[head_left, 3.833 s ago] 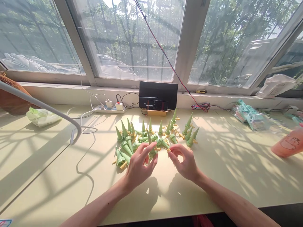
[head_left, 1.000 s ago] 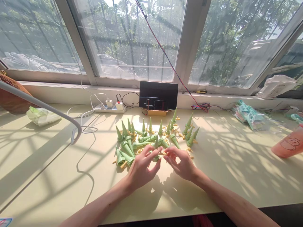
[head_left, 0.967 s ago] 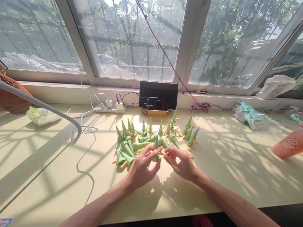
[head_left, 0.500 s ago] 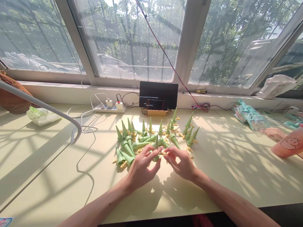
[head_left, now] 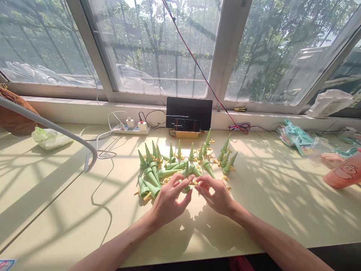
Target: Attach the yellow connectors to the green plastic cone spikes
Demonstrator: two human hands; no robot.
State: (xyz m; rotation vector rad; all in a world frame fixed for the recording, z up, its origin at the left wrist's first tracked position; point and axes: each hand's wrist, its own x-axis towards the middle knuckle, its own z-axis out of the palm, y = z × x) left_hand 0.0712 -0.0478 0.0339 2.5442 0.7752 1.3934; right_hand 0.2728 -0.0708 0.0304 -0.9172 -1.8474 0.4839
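My left hand [head_left: 172, 195] is closed around a green plant watering spike [head_left: 186, 170], its pointed end up, at the near edge of a group of similar spikes. Thumb and fingers of my right hand [head_left: 216, 192] are pinched at a small yellow valve [head_left: 194, 183] on the right side of that spike. How far the valve sits inside the spike is hidden by my fingers. Several green spikes with yellow valves lie on their sides [head_left: 152, 177] just beyond my left hand. Others stand upright [head_left: 225, 143] in a loose row behind, points up.
A phone [head_left: 187, 125] leans on a dark tablet [head_left: 189, 107] by the window. White cables run from a power strip [head_left: 131, 129] on the left, near a grey curved bar [head_left: 56, 126]. To the right are teal items in plastic [head_left: 297, 135], another person's hand [head_left: 332, 158] and a pink cup [head_left: 344, 171].
My hands and the spike they hold have hardly moved. At the right, the other person's hand has shifted slightly to the right, behind the pink cup.
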